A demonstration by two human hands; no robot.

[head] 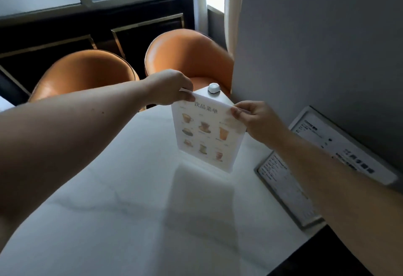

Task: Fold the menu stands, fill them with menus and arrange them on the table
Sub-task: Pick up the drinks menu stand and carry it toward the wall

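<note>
Menu stand being filled at the far end of the white marble-look bench.

White drinks menu sheet, printed with cups, stands upright in a clear, barely visible stand, its foot on the bench. Right hand and left hand each have fingers closed in a pinch on a top corner. Best to press both corners down evenly, keeping the sheet square. Beyond sit a small white round button device and two orange leather chairs.

drinks menu headed 饮品菜单 (item labels blurred) — legible
</note>
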